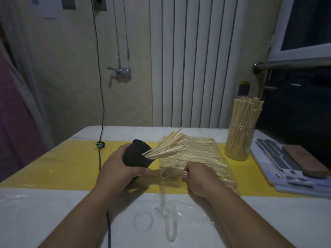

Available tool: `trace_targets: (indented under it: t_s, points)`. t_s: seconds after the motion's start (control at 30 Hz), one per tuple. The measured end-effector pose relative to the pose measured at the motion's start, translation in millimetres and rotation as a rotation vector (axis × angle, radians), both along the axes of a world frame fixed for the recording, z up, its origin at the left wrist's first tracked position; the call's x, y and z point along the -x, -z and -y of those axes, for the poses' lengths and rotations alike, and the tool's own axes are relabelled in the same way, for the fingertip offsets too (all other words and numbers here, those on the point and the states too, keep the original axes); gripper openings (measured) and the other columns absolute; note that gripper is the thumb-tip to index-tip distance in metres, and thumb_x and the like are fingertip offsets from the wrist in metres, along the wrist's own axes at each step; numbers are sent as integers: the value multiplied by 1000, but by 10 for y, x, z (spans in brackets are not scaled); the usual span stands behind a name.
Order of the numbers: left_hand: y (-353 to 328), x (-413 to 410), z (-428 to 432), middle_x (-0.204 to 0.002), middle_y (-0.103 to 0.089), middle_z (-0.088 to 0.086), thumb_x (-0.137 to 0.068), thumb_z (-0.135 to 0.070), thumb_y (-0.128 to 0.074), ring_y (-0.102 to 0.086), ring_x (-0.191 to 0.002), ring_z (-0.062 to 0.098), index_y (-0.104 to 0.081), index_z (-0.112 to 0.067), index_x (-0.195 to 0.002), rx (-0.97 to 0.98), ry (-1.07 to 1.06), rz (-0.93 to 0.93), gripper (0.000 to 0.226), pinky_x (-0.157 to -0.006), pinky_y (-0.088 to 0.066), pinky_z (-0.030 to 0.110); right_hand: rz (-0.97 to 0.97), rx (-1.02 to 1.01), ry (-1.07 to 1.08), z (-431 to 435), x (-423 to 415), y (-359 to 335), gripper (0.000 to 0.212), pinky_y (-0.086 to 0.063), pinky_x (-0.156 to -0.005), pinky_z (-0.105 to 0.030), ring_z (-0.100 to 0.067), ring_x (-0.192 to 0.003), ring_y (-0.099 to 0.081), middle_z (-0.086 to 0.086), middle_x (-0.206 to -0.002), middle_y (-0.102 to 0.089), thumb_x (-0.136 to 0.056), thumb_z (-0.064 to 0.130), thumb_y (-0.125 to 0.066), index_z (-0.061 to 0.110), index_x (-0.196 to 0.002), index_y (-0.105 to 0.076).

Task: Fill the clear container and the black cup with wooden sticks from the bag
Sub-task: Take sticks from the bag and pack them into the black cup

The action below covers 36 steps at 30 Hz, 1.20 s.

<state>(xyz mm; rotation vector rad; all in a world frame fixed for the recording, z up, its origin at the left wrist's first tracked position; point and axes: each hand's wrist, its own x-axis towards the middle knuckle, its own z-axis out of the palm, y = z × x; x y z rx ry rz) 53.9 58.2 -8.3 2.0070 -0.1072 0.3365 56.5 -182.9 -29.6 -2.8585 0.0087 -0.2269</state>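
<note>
Lying nearest on the table (53, 212) are a rubber band (143, 229), a loose plastic strip (170, 228) and a black cable (108, 228). Beyond them, over a yellow band (71, 167), the left hand (118, 169) grips the cup (136, 154), tipped rightward, with sticks (168, 147) fanning out of its mouth. Just beside it, the right hand (198, 178) is curled round stick ends at the open near end of the bag (206, 140), which lies flat. Farther right, the container (239, 140) stands upright, packed with sticks. A phone (304, 161) rests on sheets (272, 158) at the right edge. A radiator (193, 68) lines the back wall.
</note>
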Motion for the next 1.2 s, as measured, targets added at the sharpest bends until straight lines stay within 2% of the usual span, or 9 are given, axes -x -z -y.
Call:
trace_targets:
  t_s: [0.17,0.33,0.5,0.67,0.77,0.87,1.0,1.1,1.2]
  points:
    - [-4,-1,1,-107,-66,-20,-35,-52,-82,-62,-99,7,-54,-53,-106,-1,0,-4,75,-82,-52,38,-8,-2,-20,0,14,-6,24,-43,-89,-31,-29,-114,-58,-3,-120,-65,-95,37,-59,26,-116,-61]
    - [11,-11,-7,-108,-66,-20,-33,-55,-80,-63,-99,8,-56,-49,-113,1,-2,-5,84,-81,-53,38,-19,164,-54,-32,62,-49,19,-43,-83,-33,-32,-109,-59,-7,-117,-63,-98,32,-50,18,-107,-61]
    - [25,-28,-15,-109,-65,-20,-33,-54,-81,-62,-100,7,-55,-50,-113,12,3,1,85,-80,-52,35,-21,172,-66,-72,173,-153,16,-37,-72,-31,-30,-106,-60,-5,-114,-60,-93,23,-50,19,-107,-56]
    - [31,-42,-28,-108,-65,-20,-48,-35,-93,-61,-98,6,-55,-48,-112,21,10,6,76,-75,-48,32,-46,108,-113,-88,336,-398,9,-41,-71,-30,-30,-99,-61,-4,-107,-63,-87,20,-52,24,-95,-51]
    - [30,-33,-39,-106,-65,-20,-54,-27,-95,-61,-97,4,-55,-49,-108,29,12,11,71,-73,-47,31,-57,100,-133,-98,397,-548,10,-47,-78,-31,-28,-102,-61,0,-111,-63,-89,25,-53,26,-99,-57]
    - [9,-10,-27,-103,-65,-22,-45,-36,-91,-61,-95,2,-54,-53,-100,40,16,7,68,-71,-47,29,23,115,-153,-79,455,-639,23,-40,-69,-31,-24,-95,-59,6,-95,-61,-91,48,-55,26,-83,-52]
    - [6,-10,-18,-102,-66,-21,-40,-41,-88,-62,-94,3,-55,-53,-98,61,23,-5,68,-71,-48,30,136,116,-177,-45,504,-727,45,-30,-56,-33,-24,-77,-49,5,-69,-47,-89,55,-56,20,-66,-39]
    - [-2,-5,-10,-101,-66,-21,-37,-43,-84,-62,-93,2,-56,-52,-98,65,13,-13,68,-73,-49,32,303,145,-175,-19,488,-731,42,-25,-56,-35,-26,-73,-50,3,-62,-43,-85,51,-48,21,-60,-33]
    - [-16,20,-2,-100,-67,-20,-41,-38,-89,-63,-92,3,-57,-51,-100,69,16,-12,68,-72,-49,31,629,105,-240,-24,454,-704,25,-21,-59,-32,-27,-58,-43,3,-53,-36,-74,37,-41,25,-58,-25]
